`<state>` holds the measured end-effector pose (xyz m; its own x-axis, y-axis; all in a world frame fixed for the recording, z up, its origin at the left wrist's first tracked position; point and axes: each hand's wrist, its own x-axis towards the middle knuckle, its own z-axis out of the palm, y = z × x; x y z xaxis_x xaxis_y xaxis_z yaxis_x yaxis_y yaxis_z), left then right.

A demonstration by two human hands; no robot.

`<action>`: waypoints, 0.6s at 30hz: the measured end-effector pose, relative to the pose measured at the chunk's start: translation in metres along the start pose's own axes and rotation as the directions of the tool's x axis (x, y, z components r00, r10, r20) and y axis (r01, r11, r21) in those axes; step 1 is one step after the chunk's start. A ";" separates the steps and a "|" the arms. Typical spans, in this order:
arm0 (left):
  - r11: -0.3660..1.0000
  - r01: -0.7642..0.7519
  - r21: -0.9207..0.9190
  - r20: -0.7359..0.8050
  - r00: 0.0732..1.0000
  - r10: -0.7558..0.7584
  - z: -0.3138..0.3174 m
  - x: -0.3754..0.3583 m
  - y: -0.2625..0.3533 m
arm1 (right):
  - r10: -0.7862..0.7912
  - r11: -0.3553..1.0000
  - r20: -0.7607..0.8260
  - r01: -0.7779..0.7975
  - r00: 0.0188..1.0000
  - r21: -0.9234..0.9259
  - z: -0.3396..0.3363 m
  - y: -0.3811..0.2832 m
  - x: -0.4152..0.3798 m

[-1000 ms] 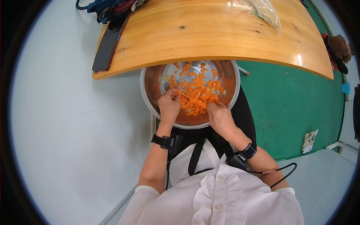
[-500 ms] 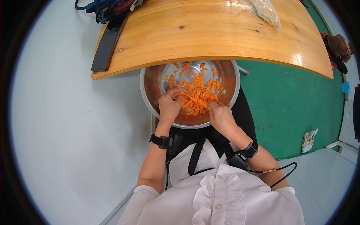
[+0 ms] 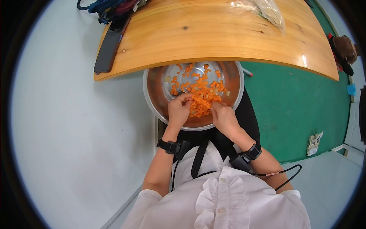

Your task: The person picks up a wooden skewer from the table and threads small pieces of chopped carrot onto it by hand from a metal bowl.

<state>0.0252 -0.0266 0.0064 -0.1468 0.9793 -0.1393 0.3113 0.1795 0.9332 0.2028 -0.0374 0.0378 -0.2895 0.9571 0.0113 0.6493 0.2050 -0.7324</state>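
A wide metal bowl (image 3: 148, 93) rests at my lap, partly under the table edge. Diced carrot (image 3: 204, 89) lies loose inside it, with a few pale yellowish cubes mixed in. Over the pile, a tight row of carrot pieces forms what looks like a carrot skewer (image 3: 202, 102) between my hands. My right hand (image 3: 224, 115) is closed at the row's right end; its fingertips are partly hidden. My left hand (image 3: 179, 110) pinches at the left end, seemingly on a carrot piece, too small to make out clearly. Both wrists wear black straps.
The wooden table (image 3: 213, 38) overhangs the bowl's far rim. On it are a dark phone (image 3: 108, 49), a clear plastic bag (image 3: 271, 13) and a bundle of dark fabric (image 3: 110, 9). A white wall is close on the left. Pale shoes (image 3: 314, 144) stand on the green floor.
My left hand has moved right and slightly down, closer to my right hand. The thin pale stick tip beside it no longer shows. My right hand has barely moved.
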 end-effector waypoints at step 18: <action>0.752 -0.176 0.635 -0.049 0.962 0.267 0.003 0.086 0.039 | 0.174 0.944 -0.133 -0.127 0.976 0.304 -0.003 0.006 0.000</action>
<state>0.0276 0.0649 0.0299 -0.1040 0.9859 0.1312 0.8562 0.0217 0.5163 0.2086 -0.0360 0.0356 -0.0758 0.9968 -0.0259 0.4356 0.0097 -0.9001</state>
